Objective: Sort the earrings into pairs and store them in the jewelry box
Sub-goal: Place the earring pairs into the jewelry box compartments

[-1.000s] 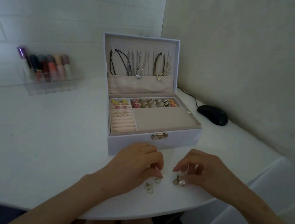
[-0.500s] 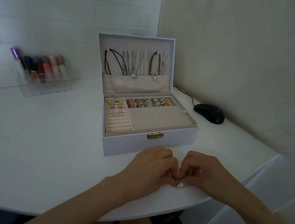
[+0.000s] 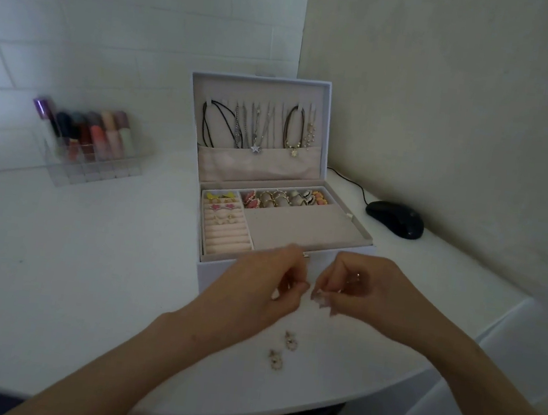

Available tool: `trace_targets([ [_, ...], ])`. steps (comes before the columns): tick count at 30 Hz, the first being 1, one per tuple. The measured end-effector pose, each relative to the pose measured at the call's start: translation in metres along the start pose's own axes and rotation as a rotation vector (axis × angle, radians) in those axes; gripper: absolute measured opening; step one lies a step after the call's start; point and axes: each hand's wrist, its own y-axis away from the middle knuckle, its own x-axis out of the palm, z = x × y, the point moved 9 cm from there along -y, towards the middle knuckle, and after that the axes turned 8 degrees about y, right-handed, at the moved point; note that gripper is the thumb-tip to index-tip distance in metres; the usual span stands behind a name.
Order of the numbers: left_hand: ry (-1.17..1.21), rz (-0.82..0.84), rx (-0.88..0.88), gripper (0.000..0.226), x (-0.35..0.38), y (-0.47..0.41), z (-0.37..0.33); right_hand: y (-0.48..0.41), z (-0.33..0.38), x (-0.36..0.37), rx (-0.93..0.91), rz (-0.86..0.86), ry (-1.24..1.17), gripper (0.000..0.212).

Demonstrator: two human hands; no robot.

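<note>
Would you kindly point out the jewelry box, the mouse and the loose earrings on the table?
jewelry box (image 3: 308, 227), head view, its bare large compartment.
mouse (image 3: 395, 218), head view, its top.
loose earrings (image 3: 290, 341), head view, the farther one.

Dim, soft, even room light.
The left hand and right hand look blurred; wall lines bend near the left edge.
</note>
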Motion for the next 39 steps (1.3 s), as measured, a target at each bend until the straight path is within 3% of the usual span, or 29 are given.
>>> trace_targets([
  [6, 0.080, -0.164, -0.076, 0.017, -0.049, -0.001, 0.020, -0.034, 0.029, 0.008, -0.048, -0.001, -0.148, 0.015],
  [12, 0.153, -0.244, -0.241, 0.025, -0.085, -0.001, 0.061, -0.073, 0.049, 0.014, -0.079, -0.022, -0.100, 0.023],
  [18, 0.330, -0.293, -0.344, 0.017, -0.098, 0.002, 0.084, -0.109, 0.050, 0.029, -0.070, -0.023, -0.073, 0.028],
  [23, 0.204, -0.367, -0.397, 0.007, -0.109, 0.005, 0.092, -0.124, 0.049, 0.038, -0.058, -0.046, 0.054, 0.016],
  [34, 0.170, -0.301, -0.397, 0.018, -0.108, 0.001, 0.097, -0.133, 0.056, 0.049, -0.179, -0.004, 0.240, 0.018],
  [39, 0.084, -0.311, -0.397, 0.012, -0.109, -0.001, 0.096, -0.133, 0.061, 0.053, -0.240, 0.008, 0.362, 0.020],
])
